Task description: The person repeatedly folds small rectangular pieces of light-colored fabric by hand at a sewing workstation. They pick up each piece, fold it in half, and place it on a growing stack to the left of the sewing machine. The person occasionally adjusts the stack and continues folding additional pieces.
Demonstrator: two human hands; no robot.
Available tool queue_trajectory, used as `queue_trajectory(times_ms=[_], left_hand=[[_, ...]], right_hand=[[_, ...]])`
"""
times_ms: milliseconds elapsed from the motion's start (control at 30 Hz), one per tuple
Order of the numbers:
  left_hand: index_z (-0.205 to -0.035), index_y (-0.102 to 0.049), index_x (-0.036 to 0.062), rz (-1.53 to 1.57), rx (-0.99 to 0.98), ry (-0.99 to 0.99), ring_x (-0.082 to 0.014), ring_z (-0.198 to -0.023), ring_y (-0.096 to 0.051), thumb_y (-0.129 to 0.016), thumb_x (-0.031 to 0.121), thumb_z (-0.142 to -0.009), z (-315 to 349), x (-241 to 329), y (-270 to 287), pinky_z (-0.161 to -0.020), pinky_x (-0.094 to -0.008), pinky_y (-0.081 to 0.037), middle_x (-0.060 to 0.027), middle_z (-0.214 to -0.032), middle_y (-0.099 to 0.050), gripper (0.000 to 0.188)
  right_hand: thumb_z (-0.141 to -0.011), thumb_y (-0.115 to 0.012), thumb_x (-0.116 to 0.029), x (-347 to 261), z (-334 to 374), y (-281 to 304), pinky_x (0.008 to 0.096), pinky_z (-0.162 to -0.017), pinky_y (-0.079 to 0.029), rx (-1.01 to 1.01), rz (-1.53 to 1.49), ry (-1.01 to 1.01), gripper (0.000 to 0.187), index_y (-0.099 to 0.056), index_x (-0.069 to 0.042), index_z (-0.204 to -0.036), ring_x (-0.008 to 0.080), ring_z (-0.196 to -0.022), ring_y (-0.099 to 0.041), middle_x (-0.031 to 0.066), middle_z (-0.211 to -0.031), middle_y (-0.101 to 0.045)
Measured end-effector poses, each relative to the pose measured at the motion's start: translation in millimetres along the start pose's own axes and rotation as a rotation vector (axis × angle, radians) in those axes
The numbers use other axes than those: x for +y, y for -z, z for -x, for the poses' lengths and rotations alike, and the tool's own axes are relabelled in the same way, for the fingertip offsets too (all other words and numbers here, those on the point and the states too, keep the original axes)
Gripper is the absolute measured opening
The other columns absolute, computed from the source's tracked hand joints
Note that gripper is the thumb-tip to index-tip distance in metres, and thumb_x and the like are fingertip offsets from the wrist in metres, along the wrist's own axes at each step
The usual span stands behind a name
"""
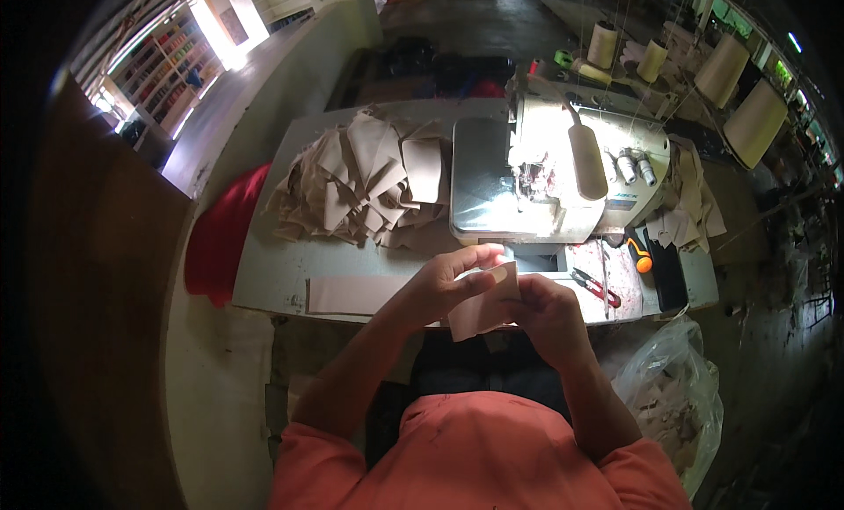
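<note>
Between my two hands, just in front of the sewing machine (563, 171), is a small beige fabric piece (482, 311). My left hand (453, 284) pinches its upper edge between thumb and fingers. On the other side, my right hand (547, 308) grips the cloth's right edge with bent fingers. The piece hangs down over the table's front edge. A longer flat beige strip (356, 295) lies beside my left forearm. Behind it rises a heap of cut beige fabric pieces (369, 180). The machine's lamp lights its needle area brightly.
Right of my hands lie red-handled thread snips (596, 287), a thin metal rod (605, 277), an orange round-ended tool (644, 264) and a dark phone-like slab (665, 277). A clear plastic bag of scraps (673, 396) hangs at the lower right. Thread cones (723, 70) stand behind; red cloth (227, 237) is at left.
</note>
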State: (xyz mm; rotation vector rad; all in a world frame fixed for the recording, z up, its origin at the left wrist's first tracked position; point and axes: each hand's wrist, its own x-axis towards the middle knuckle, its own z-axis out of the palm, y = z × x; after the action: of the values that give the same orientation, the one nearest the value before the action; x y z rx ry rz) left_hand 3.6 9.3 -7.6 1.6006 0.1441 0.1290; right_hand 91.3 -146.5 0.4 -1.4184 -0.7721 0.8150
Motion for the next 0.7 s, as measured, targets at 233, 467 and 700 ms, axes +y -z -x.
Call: queue_trajectory(times_ms=[233, 467, 700], left_hand=[[-0.087, -0.054, -0.0004, 0.062, 0.041, 0.082, -0.0068, -0.075, -0.049, -0.058, 0.019, -0.079, -2.6, 7.4, 5.4, -0.068, -0.0207, -0.040, -0.0008, -0.079, -0.055, 0.022], [-0.081, -0.057, -0.0013, -0.138, 0.130, 0.056, -0.0073, -0.068, -0.049, -0.057, 0.017, -0.078, -6.8, 11.5, 0.9, -0.063, -0.0219, -0.040, -0.0022, -0.072, -0.056, 0.019], [-0.077, -0.055, 0.0005, -0.233, 0.251, -0.002, -0.0052, -0.065, -0.047, -0.057, 0.011, -0.077, -18.4, 14.0, -1.1, -0.059, -0.0208, -0.040, -0.0004, -0.070, -0.054, 0.011]], right_hand=[[-0.071, -0.057, 0.003, 4.9, -1.5, 1.9, 0.0253, -0.066, -0.047, 0.035, 0.175, 0.082, 0.023, -0.053, 0.002, -0.094, 0.0158, -0.074, -0.059, 0.0124, -0.082, -0.060], [-0.074, -0.057, 0.000, 5.9, -9.5, 2.2, 0.0223, -0.063, -0.046, 0.057, 0.021, 0.040, 0.019, -0.054, 0.002, -0.093, 0.0123, -0.071, -0.059, 0.0087, -0.078, -0.061], [-0.078, -0.053, -0.003, 13.6, -14.8, 12.5, 0.0187, -0.056, -0.043, 0.008, -0.132, -0.072, 0.015, -0.053, 0.003, -0.092, 0.0061, -0.066, -0.054, 0.0043, -0.076, -0.059]])
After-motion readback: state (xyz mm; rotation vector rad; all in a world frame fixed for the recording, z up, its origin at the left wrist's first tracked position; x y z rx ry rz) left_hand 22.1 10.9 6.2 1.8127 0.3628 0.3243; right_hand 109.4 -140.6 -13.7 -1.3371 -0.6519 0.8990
